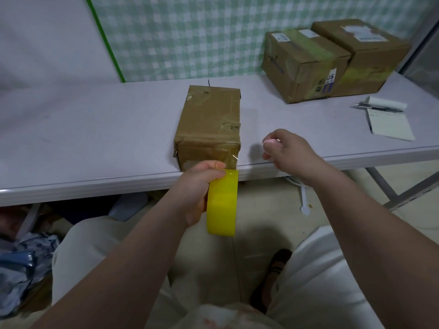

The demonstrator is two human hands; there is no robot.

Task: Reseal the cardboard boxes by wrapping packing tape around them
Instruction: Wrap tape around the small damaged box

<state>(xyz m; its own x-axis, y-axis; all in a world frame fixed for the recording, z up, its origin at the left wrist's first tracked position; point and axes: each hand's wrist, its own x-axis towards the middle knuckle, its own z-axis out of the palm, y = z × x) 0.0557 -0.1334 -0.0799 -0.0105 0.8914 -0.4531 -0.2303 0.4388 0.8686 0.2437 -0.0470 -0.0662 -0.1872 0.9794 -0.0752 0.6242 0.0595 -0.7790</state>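
Watching the head view, I see the left hand (199, 186) wrapped round the yellow tape roll (222, 203), with the fingers curled over its upper rim. The roll stands on edge just off the near edge of the grey table (95, 129), below the tabletop. A clear strip of tape (228, 159) runs from the top of the roll up onto the near face of the small cardboard box (209, 124). That box lies lengthwise at the near edge of the table, near the middle, and its top is creased and patched with old tape.

The right hand (289, 150) hovers above the table edge just right of the box and does not touch it. Its fingers are curled in. There is a pale pinkish blur at the fingertips, and I cannot tell whether they pinch anything.

Far right on the table, two larger cardboard boxes sit side by side and touching: the left large box (301, 65) and the right large box (363, 53). Both carry labels and tape. Nearer than those, at the right, a white notepad (389, 124) lies flat with a pen (377, 107) across its far end.

A green-and-white checked curtain (190, 32) hangs behind the table.
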